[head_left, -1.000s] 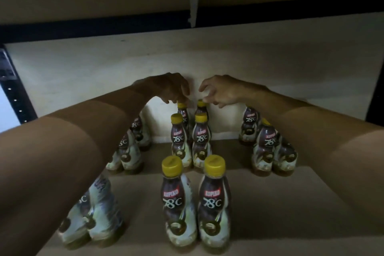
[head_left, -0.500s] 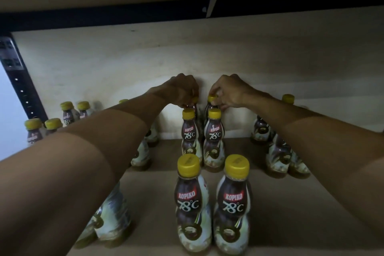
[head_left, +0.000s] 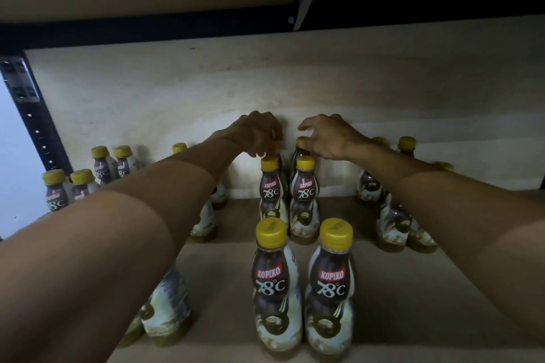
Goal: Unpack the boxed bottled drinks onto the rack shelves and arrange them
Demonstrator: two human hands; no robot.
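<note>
Kopiko 78°C bottles with yellow caps stand in pairs down the middle of the brown shelf board [head_left: 413,289]: a front pair [head_left: 275,283], a middle pair [head_left: 305,194] and a back pair by the wall. My left hand [head_left: 259,132] is curled down over the top of the back left bottle, which it mostly hides. My right hand [head_left: 330,138] hovers with loosely spread fingers just above and behind the cap of the back right bottle [head_left: 301,146], which shows below the fingertips.
More bottles stand at the left [head_left: 56,191] and under my left forearm [head_left: 168,309], and another cluster at the right [head_left: 395,215]. A black perforated upright [head_left: 32,115] bounds the left. The upper shelf's beam [head_left: 147,29] hangs low overhead; the pale back wall [head_left: 177,103] is close.
The view has shifted, bringing bottles at the left into sight. My right fingers have lifted off the back right bottle's cap, which now shows. My left hand still covers its bottle.
</note>
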